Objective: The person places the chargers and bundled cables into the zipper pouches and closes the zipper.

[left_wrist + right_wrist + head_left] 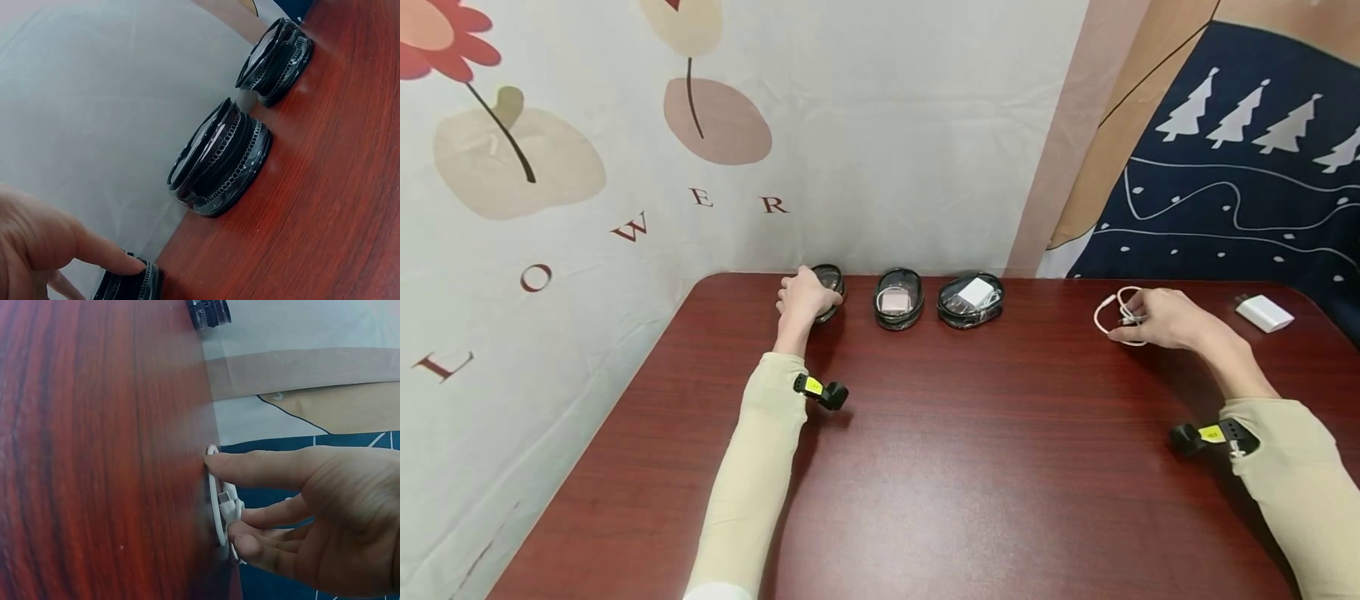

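At the table's back edge my left hand (800,302) grips a small black oval zip case (829,277) with a clear top. Thumb and fingers lie on its opposite sides, and the hand hides part of it. In the left wrist view only the end of that case (128,284) shows beside the thumb. Far to the right, my right hand (1172,319) pinches a coiled white charging cable (1102,315). The right wrist view shows the cable (215,506) between fingertips and thumb, low at the table, with its metal plug visible.
Two similar zip cases stand along the back edge: one with a pinkish charger (895,301) inside, the other with a white charger (977,292). A loose white charger (1265,313) lies right of my right hand. A printed cloth (910,167) hangs behind the dark red table (970,467).
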### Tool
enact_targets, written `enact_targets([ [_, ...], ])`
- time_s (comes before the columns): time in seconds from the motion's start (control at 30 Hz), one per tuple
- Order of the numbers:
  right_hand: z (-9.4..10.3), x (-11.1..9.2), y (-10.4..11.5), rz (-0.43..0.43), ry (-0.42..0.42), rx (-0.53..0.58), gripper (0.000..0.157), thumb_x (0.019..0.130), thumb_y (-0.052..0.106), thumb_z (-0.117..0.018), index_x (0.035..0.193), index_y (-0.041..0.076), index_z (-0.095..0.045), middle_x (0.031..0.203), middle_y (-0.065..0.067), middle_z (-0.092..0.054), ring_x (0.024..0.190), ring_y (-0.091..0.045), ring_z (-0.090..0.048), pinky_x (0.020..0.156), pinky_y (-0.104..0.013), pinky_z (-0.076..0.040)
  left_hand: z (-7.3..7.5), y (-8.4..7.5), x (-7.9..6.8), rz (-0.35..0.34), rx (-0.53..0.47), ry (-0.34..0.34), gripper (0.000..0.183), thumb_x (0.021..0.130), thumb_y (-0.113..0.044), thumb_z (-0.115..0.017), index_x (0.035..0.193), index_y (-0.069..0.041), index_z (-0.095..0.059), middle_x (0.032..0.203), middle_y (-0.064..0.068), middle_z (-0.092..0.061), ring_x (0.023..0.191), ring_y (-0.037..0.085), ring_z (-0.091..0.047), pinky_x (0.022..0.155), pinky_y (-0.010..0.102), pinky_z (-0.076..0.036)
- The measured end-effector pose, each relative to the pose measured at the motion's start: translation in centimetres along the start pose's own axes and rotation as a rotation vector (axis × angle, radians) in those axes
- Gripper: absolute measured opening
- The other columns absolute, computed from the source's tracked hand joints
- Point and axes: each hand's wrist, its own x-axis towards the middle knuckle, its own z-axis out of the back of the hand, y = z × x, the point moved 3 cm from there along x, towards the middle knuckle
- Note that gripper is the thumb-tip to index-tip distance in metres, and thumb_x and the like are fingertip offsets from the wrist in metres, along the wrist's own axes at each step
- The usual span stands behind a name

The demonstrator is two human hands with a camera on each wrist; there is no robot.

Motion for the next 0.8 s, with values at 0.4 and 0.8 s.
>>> enact_targets([
  [0.4,0.0,-0.07,0.18,0.012,0.03,-0.019,0.017,0.084,0.016,-0.076,0.081,-0.001,-0.071,0.073,0.0,-0.067,0.07,-0.02,-0.056,0.061,-0.033,-0.046,-0.02,0.0,0.11,0.006,-0.037,-0.011,0.069,0.092,-0.03,-0.07,0.142,0.009,-0.044,0.134,0.034,-0.04,0.126,0.05,-0.042,0.103,0.058,-0.041],
  [0.8,-0.39,-0.2,0.35,-0.013,0.055,0.012,0.015,0.081,0.015,-0.074,0.069,0.006,-0.068,0.062,0.006,-0.054,0.062,-0.017,-0.049,0.055,-0.03,-0.041,0.25,-0.11,-0.05,0.0,-0.071,0.023,0.068,0.094,-0.037,-0.066,0.142,0.007,-0.046,0.138,0.035,-0.037,0.129,0.049,-0.041,0.103,0.057,-0.042],
])
